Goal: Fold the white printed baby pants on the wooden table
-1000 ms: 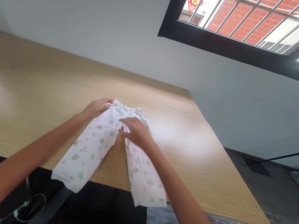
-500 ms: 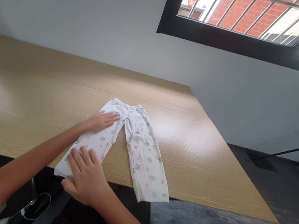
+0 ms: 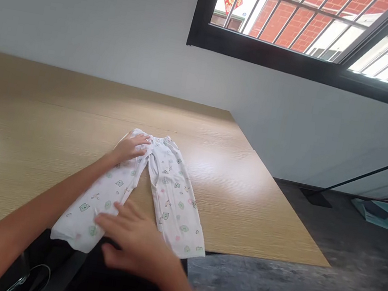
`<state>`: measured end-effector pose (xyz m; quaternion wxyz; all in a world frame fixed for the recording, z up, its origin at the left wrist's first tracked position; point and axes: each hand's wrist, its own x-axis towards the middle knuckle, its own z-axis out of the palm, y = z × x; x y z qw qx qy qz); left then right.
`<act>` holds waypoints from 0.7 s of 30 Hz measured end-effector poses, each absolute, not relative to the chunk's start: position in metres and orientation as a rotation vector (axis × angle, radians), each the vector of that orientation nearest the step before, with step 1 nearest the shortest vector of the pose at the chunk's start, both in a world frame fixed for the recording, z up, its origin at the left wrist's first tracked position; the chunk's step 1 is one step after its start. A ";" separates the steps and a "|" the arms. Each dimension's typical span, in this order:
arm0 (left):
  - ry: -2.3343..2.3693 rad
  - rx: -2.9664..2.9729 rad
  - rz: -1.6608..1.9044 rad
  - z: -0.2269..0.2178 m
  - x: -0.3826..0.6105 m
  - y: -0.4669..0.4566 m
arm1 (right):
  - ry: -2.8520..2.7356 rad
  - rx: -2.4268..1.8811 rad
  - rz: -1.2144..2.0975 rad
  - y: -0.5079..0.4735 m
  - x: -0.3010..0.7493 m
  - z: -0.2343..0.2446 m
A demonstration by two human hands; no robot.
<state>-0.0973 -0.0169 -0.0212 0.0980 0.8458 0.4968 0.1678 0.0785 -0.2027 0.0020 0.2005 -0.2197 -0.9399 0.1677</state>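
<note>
A pair of small white trousers [image 3: 174,197] with a green and pink print lies flat on a light oak-grain table [image 3: 30,148], its elastic waistband [image 3: 161,139] at the far end and its legs spread toward me. My left hand [image 3: 130,147] rests flat on the upper part of the left-hand leg, just below the waistband. My right hand [image 3: 135,241], blurred by motion, hovers with spread fingers over the lower legs, at the inner side of the left-hand leg. Its contact with the cloth is hard to tell.
The table's near edge runs under the trouser cuffs, and its right edge drops to a grey floor [image 3: 259,290]. A white wall and a black-framed window [image 3: 269,49] stand beyond. A dark cable [image 3: 34,277] lies below the near edge.
My right hand has lifted off the lower left-hand leg and shifted right, over the gap between the legs. My left hand stays near the waistband. The view has turned slightly left.
</note>
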 end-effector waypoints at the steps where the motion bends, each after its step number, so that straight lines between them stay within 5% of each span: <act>1: 1.435 2.514 0.518 -0.018 -0.084 -0.026 | -2.606 -0.673 0.455 -0.196 0.095 0.003; 8: 0.492 2.496 0.098 -0.016 0.007 -0.103 | -2.596 -1.200 0.199 -0.188 0.168 -0.031; 21: 1.174 2.721 0.170 -0.036 0.007 0.034 | -2.622 -1.308 0.112 -0.253 0.206 -0.030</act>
